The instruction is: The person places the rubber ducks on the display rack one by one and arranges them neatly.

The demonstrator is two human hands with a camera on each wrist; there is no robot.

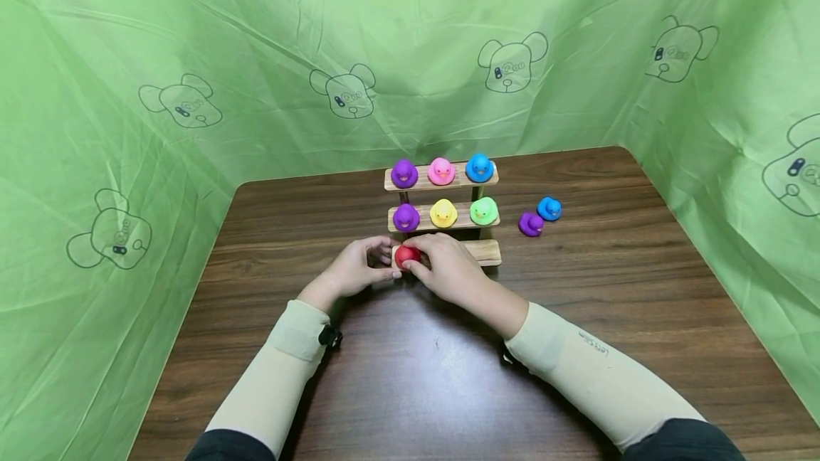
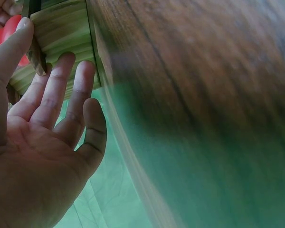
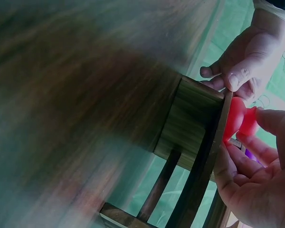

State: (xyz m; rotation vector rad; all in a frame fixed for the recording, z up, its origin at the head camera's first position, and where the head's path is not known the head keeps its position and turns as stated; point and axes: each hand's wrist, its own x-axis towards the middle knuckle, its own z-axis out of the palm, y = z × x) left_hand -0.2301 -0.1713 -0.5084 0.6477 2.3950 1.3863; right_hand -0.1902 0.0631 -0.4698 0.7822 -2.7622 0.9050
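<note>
A red rubber duck (image 1: pixel 407 256) stands at the left end of the bottom step of a small wooden tiered shelf (image 1: pixel 485 252). My right hand (image 1: pixel 448 269) pinches this duck between thumb and fingers, which partly cover it. At the shelf's left end is my left hand (image 1: pixel 352 270), its fingers spread and loosely bent. In the left wrist view, the left fingertips (image 2: pixel 66 59) lie at the shelf's side panel, and the thumb is by the step's edge. The right wrist view shows the duck's red body (image 3: pixel 235 116) against the step board.
Purple (image 1: pixel 404 174), pink (image 1: pixel 441 171) and blue (image 1: pixel 479 168) ducks stand on the top step. The middle step bears purple (image 1: pixel 406 218), yellow (image 1: pixel 443 213) and green (image 1: pixel 483 210) ones. Right of the shelf, a purple duck (image 1: pixel 531 224) and a blue duck (image 1: pixel 549 208) lie on the table (image 1: pixel 640 290).
</note>
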